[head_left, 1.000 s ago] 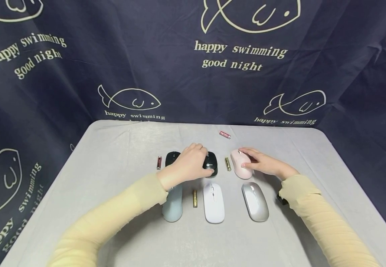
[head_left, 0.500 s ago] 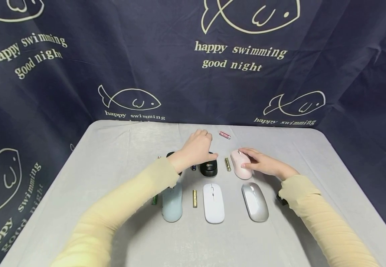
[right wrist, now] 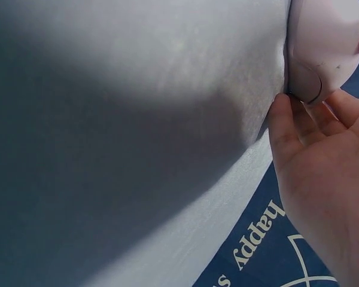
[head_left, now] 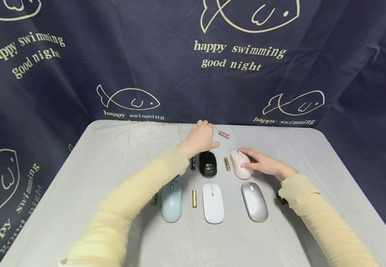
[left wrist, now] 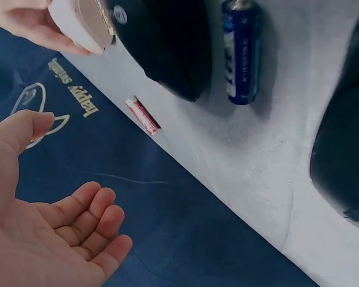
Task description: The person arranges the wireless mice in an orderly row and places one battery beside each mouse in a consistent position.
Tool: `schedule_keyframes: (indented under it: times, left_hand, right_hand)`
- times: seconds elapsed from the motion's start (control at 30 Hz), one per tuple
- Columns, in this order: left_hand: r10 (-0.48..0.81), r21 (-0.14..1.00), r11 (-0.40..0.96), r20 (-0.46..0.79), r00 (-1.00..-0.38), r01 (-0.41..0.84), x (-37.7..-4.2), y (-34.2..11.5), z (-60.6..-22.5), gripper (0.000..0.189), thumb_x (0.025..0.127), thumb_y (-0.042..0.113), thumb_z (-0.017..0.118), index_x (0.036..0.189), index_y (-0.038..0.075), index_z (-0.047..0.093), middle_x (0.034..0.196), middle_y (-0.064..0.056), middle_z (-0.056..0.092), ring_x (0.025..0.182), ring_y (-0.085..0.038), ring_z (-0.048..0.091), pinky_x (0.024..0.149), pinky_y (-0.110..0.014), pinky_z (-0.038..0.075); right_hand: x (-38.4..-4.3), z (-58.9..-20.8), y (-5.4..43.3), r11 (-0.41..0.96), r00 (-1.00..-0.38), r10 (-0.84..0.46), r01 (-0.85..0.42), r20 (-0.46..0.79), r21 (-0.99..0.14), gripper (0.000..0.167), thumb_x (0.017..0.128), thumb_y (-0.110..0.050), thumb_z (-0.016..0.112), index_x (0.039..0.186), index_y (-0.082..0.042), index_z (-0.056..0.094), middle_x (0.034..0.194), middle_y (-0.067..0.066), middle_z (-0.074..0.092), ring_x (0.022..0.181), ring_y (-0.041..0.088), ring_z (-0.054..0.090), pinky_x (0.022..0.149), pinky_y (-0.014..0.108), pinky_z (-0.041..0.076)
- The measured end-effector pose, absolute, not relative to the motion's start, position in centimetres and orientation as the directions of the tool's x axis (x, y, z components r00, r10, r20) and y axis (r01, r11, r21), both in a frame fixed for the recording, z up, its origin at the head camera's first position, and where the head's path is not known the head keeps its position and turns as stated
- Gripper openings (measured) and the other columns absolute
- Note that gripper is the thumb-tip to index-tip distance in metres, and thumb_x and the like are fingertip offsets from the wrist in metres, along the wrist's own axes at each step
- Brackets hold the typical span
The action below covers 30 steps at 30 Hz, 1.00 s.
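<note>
My left hand hangs above the far part of the table with loosely curled fingers and thumb apart. In the left wrist view its palm shows with nothing in it. The red-and-white battery lies just to its right, apart from it. A black computer mouse rests on the table nearer than the hand, a blue battery beside it. My right hand grips a pale pink mouse on the table, thumb on the near side and fingers along the far side. A gold-and-green battery lies left of the pink mouse.
Nearer stand a light blue mouse, a white mouse and a silver mouse. A gold battery and a green battery lie between and beside them. Another black mouse is mostly behind the left sleeve in the head view.
My left hand has left the middle black mouse and moved away from me and slightly right, toward the red-and-white battery. The blue battery has come into view. My right hand stays on the pink mouse.
</note>
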State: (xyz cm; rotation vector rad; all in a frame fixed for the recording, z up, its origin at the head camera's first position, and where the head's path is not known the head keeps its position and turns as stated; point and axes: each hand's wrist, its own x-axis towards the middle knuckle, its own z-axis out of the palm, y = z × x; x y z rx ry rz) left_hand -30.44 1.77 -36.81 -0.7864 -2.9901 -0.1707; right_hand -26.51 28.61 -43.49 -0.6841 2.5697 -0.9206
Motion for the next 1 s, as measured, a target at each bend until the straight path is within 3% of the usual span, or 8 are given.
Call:
schedule_keyframes:
  times: [0.37, 0.7, 1.0]
  left_hand:
    - [0.435, 0.098, 0.894, 0.038, -0.899, 0.437, -32.2, 4.0, -36.3, 0.05, 0.081, 0.051, 0.064, 0.108, 0.009, 0.059, 0.107, -0.005, 0.054, 0.102, -0.022, 0.044, 0.088, -0.034, 0.038]
    - [0.371, 0.071, 0.926, 0.018, -0.929, 0.371, -33.7, 5.4, -36.6, 0.061, 0.078, 0.065, 0.061, 0.107, 0.011, 0.059, 0.105, -0.004, 0.052, 0.103, -0.022, 0.043, 0.088, -0.033, 0.038]
    - [0.298, 0.081, 0.951, -0.007, -0.954, 0.297, -35.4, 5.4, -37.4, 0.056, 0.082, 0.057, 0.062, 0.11, 0.009, 0.059, 0.11, -0.007, 0.053, 0.106, -0.023, 0.044, 0.089, -0.033, 0.037]
  right_hand:
    - [-26.6, -43.7, 28.6, 0.681, -0.83, -0.54, -0.332, -0.141, -0.653, 0.067, 0.091, -0.029, 0.061, 0.145, -0.001, 0.032, 0.149, 0.023, 0.028, 0.139, 0.04, 0.021, 0.111, 0.055, 0.017]
    - [-26.4, -43.4, 28.6, 0.68, -0.83, -0.542, -0.343, -0.131, -0.648, 0.065, 0.092, -0.028, 0.061, 0.144, -0.001, 0.033, 0.148, 0.023, 0.029, 0.138, 0.041, 0.022, 0.11, 0.056, 0.018]
    - [-26.5, -43.3, 28.6, 0.675, -0.828, -0.545, -0.343, -0.129, -0.654, 0.064, 0.091, -0.025, 0.062, 0.143, 0.0, 0.035, 0.147, 0.024, 0.03, 0.137, 0.041, 0.023, 0.11, 0.056, 0.018]
